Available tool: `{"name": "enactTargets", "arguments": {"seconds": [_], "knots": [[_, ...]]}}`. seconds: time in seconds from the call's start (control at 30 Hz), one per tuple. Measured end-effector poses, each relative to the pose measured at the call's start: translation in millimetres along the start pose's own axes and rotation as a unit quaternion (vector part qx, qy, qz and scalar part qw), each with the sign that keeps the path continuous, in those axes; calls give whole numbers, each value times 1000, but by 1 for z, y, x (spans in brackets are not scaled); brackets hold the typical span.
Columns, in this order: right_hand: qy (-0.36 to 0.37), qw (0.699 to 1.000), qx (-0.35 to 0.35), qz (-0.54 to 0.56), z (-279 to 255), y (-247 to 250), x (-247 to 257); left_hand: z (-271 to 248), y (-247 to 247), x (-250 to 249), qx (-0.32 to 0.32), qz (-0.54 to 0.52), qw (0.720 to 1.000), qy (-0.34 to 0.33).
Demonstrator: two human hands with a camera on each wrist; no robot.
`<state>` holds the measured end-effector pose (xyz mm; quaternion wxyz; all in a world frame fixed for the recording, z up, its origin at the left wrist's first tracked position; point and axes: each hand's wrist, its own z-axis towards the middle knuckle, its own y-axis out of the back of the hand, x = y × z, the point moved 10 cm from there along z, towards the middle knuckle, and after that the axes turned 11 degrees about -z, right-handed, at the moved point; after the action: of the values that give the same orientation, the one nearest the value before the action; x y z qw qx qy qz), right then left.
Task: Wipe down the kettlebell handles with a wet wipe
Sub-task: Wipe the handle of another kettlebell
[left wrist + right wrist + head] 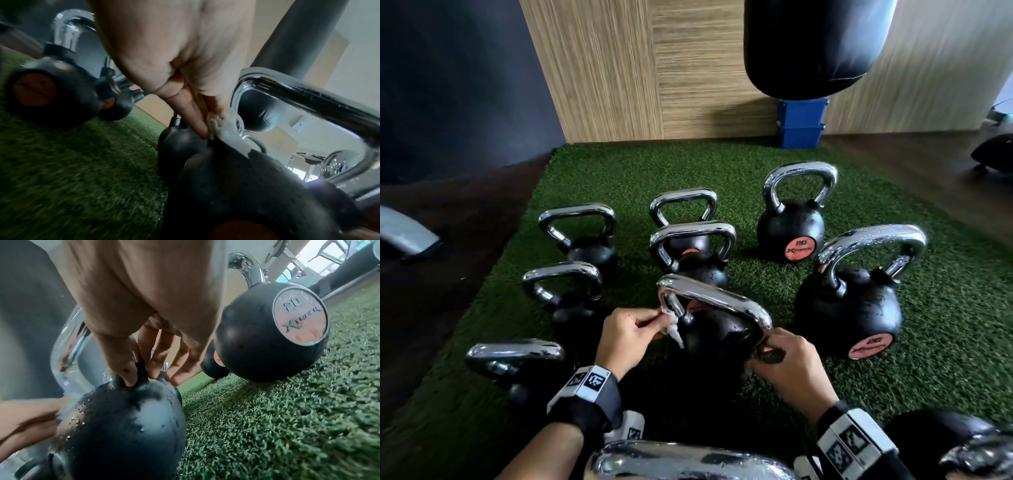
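The black round kettlebell with the chrome loop handle [717, 301] stands on the green artificial turf mat [893, 383], nearest of the group and directly in front of the person. The crumpled white wet wipe [671, 327] sits at the foot of the handle's left leg, where chrome meets the black body. The left hand [625, 337] pinches the wipe between thumb and fingertips [197, 123], pressing it against that leg. The right hand [789, 365] steadies the other side: its thumb and index finger nip the black stub at the base of the right leg, while the remaining fingers [180, 363] hang loosely spread.

To do this step well, I judge the wipe should be wrapped right round the leg rather than dabbed on one face, then drawn up over the bend and along the top bar, so the inner curve is covered too. The right hand's hold should stay firm, since the round body could rock on the soft turf.

Other black kettlebells with chrome handles stand behind and to both sides, among them a large one [849, 308] just to the right with an orange disc. A black hanging punch bag [811, 44] and blue stacked crates [801, 123] lie beyond the mat.
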<state>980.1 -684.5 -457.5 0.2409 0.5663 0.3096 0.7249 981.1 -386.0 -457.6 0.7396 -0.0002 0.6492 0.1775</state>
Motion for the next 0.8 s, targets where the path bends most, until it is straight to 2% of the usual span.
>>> {"name": "enactTargets", "arguments": {"seconds": [0.13, 0.23, 0.3, 0.37, 0.43, 0.5, 0.57, 0.63, 0.73, 0.8], "knots": [[71, 997, 11, -18, -13, 0, 23, 31, -21, -23, 28, 154, 987, -40], [114, 993, 38, -18, -15, -9, 41, 48, -42, -37, 51, 188, 980, -49], [109, 992, 65, -4, -10, -18, 44, 53, -54, -49, 60, 216, 972, -65], [92, 994, 49, 10, 1, -17, 42, 54, -61, -59, 79, 237, 965, -82], [70, 998, 7, 0, 18, -14, 41, 53, -63, -57, 128, 225, 964, -66], [20, 999, 35, -17, 35, -27, 34, 48, -65, -53, 169, 187, 967, -48], [-28, 992, 122, -15, 44, -53, 27, 44, -64, -53, 165, 162, 971, -55], [-42, 983, 180, 3, 45, -72, 25, 43, -66, -60, 152, 185, 968, -76], [-35, 982, 185, 26, 42, -80, 20, 57, -59, -59, 110, 153, 981, -44], [-29, 983, 180, 31, 40, -81, 17, 66, -48, -56, 57, 55, 997, -12]]}}
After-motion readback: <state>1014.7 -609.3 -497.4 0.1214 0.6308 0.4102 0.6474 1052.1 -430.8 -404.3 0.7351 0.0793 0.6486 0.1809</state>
